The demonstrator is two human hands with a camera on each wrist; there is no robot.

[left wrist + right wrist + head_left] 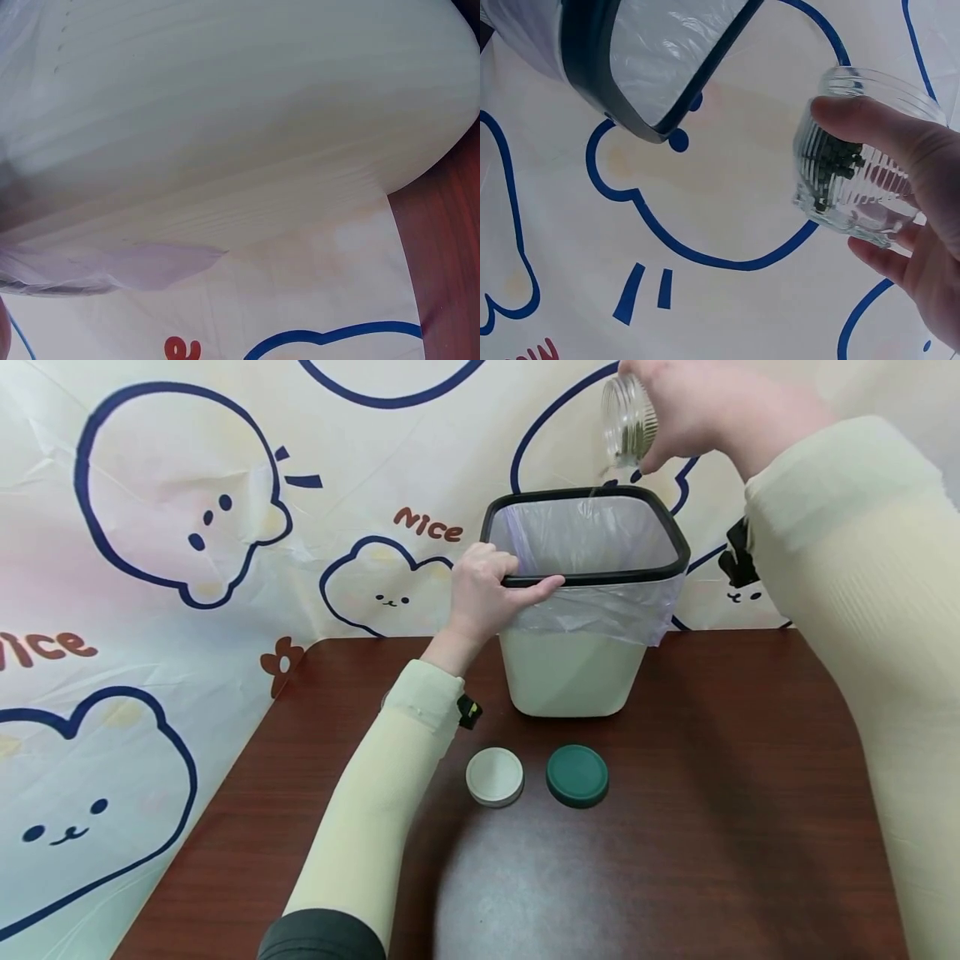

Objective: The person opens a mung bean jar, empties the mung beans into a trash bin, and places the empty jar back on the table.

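My left hand [483, 589] grips the black rim [600, 578] of a pale green trash bin [573, 672], its thumb laid along the front edge. A thin translucent lilac bag [592, 610] lines the bin and folds down over the outside. Above the bin's back right side, my right hand [690, 414] holds a ribbed clear glass jar [624, 422] tilted over. Small dark green pieces [832, 161] lie against the jar's wall in the right wrist view. The left wrist view is mostly filled by the bin's side [240, 135], with the bag's edge [161, 266] hanging there.
On the dark wood table [675, 860], a white round lid [495, 775] and a green round lid [577, 775] lie side by side in front of the bin. A cartoon-printed sheet [187, 543] hangs behind the table and along its left side.
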